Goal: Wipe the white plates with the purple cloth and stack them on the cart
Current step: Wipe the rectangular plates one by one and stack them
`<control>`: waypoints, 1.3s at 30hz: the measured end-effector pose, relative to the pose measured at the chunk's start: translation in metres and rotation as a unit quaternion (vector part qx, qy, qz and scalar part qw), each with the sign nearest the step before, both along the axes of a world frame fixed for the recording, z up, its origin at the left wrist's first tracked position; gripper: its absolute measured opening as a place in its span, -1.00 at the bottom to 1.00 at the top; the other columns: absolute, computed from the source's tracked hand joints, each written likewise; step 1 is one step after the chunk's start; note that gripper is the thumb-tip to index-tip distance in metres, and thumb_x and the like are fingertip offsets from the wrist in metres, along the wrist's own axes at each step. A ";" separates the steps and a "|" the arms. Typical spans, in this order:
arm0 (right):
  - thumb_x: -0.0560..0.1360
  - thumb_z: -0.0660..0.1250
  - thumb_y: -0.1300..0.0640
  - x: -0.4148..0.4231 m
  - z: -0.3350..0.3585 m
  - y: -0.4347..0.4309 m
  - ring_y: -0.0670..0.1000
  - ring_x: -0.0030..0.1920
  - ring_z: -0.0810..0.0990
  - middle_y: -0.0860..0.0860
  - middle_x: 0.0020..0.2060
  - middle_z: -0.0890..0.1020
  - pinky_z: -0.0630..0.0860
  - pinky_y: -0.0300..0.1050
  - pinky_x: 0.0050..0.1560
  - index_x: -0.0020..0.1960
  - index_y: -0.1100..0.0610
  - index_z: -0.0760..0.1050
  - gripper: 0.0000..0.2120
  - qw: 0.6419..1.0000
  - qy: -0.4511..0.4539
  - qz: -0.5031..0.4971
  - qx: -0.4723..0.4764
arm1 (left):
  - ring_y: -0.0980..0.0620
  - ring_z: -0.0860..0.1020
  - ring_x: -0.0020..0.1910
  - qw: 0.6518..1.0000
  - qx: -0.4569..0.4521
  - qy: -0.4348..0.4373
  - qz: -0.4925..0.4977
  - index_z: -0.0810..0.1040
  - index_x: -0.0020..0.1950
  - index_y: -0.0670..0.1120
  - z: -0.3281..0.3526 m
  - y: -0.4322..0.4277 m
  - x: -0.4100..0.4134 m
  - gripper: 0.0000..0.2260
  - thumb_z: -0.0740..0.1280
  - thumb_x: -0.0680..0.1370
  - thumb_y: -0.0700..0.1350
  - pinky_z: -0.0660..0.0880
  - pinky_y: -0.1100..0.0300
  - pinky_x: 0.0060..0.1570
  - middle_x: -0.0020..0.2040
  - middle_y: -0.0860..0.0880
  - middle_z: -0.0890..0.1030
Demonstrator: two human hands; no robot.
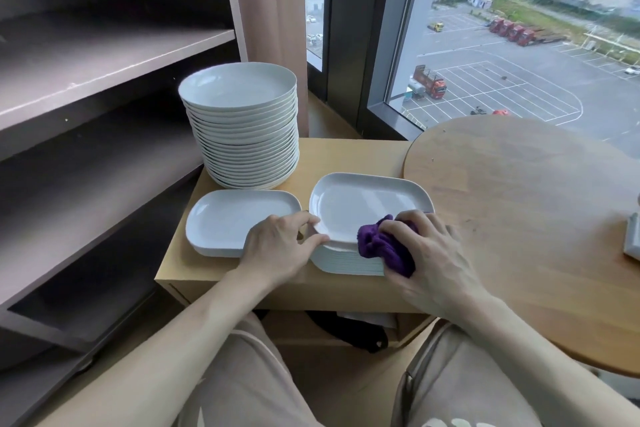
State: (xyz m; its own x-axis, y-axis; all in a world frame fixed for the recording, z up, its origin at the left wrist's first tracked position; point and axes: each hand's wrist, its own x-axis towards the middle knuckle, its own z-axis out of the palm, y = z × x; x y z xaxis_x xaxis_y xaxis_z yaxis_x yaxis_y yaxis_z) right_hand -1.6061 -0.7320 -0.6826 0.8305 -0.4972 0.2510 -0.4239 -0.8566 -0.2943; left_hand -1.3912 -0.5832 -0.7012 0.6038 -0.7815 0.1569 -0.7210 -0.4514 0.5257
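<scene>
So the purple cloth (pixel 381 246) is bunched up in the right hand (pixel 433 253), fingers curled tight around it, pressed on the near right corner of the top plate (pixel 363 204). That plate sits on a low stack of squarish white plates (pixel 346 262), and the left hand (pixel 277 246) pinches its near left rim between thumb and fingers. Just beside it on the left lies a shorter pile of the same plates (pixel 235 218), and behind that one stands a tall stack of round plates (pixel 242 135). All three are on the light wood cart (pixel 346 152). A round wooden counter (pixel 519 201) sits just to the right of the cart, dark shelves (pixel 104 55) run along the left, and a window (pixel 519 45) looks down on a parking lot.
</scene>
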 end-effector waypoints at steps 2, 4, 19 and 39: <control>0.39 0.32 -0.10 0.002 0.001 0.001 0.12 0.16 0.50 -0.07 0.13 0.53 0.42 0.09 0.08 0.25 -0.08 0.57 -0.56 1.000 0.008 0.004 -0.001 | -0.01 0.64 -0.06 0.999 -0.004 -0.029 -0.013 0.64 0.22 0.10 -0.001 0.001 0.001 -0.67 0.43 0.52 0.20 0.50 0.12 -0.14 -0.14 0.13 0.68; 0.40 0.33 -0.08 0.003 0.001 0.002 0.13 0.15 0.51 -0.05 0.13 0.55 0.41 0.09 0.07 0.23 -0.06 0.58 -0.59 1.000 0.007 0.004 -0.003 | -0.01 0.63 -0.06 0.998 -0.012 -0.048 -0.035 0.62 0.26 0.09 -0.003 0.002 0.000 -0.69 0.41 0.55 0.14 0.43 0.15 -0.19 -0.14 0.18 0.61; 0.40 0.42 -0.02 0.001 0.001 0.001 0.11 0.15 0.52 -0.06 0.13 0.56 0.43 0.10 0.10 0.23 -0.06 0.59 -0.61 1.000 -0.018 0.017 0.005 | -0.09 0.52 0.36 0.992 0.027 -0.105 -0.062 0.47 0.49 0.09 0.003 0.003 -0.001 -0.43 0.35 0.54 0.29 0.45 -0.04 0.26 0.49 -0.07 0.46; 0.36 0.38 -0.09 0.004 -0.015 -0.006 0.02 0.12 0.49 -0.14 0.10 0.51 0.38 0.02 0.00 0.20 -0.13 0.55 -0.59 0.997 -0.058 0.043 -0.005 | 0.02 0.51 -0.03 0.994 0.068 -0.023 0.079 0.30 -0.06 0.10 0.020 0.039 0.074 -0.49 0.41 0.32 0.41 0.29 0.06 -0.23 0.00 0.15 0.50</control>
